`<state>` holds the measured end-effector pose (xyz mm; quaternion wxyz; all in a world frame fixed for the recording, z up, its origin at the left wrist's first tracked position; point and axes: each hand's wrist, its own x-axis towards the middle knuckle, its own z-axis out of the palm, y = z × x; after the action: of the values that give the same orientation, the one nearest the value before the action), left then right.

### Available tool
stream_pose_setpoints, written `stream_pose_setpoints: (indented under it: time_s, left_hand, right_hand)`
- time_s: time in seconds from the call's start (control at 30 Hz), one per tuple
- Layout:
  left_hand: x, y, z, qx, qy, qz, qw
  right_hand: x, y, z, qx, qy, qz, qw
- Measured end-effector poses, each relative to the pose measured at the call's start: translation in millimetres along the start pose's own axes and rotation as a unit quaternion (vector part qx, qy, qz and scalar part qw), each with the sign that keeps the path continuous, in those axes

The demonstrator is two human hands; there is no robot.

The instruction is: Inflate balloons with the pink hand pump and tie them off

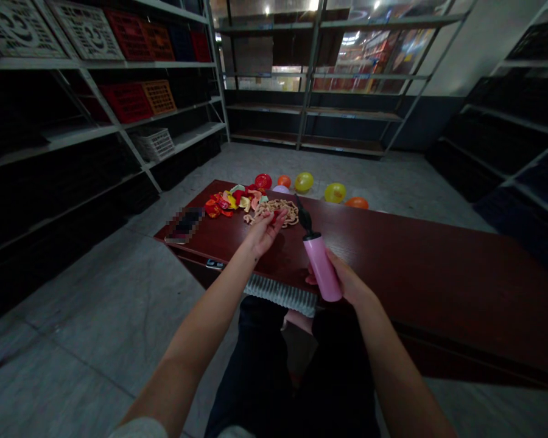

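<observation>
My right hand is wrapped around a pink hand balloon pump, held tilted with its black nozzle end up and leaning left. My left hand is palm up over the table, fingers curled around a small red balloon that looks limp and is partly hidden by the fingers. Just behind that hand lies a tangled heap of beige cord-like pieces. To its left is a pile of limp balloons in red, yellow, pink and pale green.
The dark red-brown table reaches far to the right. A blurred-out phone-like object lies at its left end. Inflated balloons, including a yellow one, sit beyond the far edge. Shelves with crates stand left; a rack stands behind.
</observation>
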<state>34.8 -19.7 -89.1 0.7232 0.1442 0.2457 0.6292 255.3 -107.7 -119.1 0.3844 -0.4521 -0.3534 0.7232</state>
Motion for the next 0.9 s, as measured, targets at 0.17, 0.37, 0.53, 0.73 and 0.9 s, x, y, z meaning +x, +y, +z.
stream_pose_setpoints:
  time_s: [0.17, 0.37, 0.53, 0.73, 0.9]
  left_hand:
    - [4, -7, 21.1, 0.006, -0.003, -0.018, 1.0]
    - [22, -14, 42.1, 0.028, -0.035, -0.007, 0.999]
    - [36, -10, 47.2, 0.083, -0.067, 0.034, 0.994]
    - [44, -3, 38.9, 0.147, -0.099, 0.059, 0.982]
    - [39, -4, 39.1, 0.167, -0.111, 0.041, 0.979]
  right_hand:
    - [-1, 6, -11, 0.075, -0.075, -0.062, 0.992]
    - [-3, 12, -13, 0.074, -0.116, -0.075, 0.988]
    - [-7, 14, -12, 0.046, -0.14, -0.08, 0.986]
    - [-9, 15, -16, 0.031, -0.148, -0.065, 0.986]
    - [-10, 14, -16, 0.025, -0.142, -0.056, 0.988]
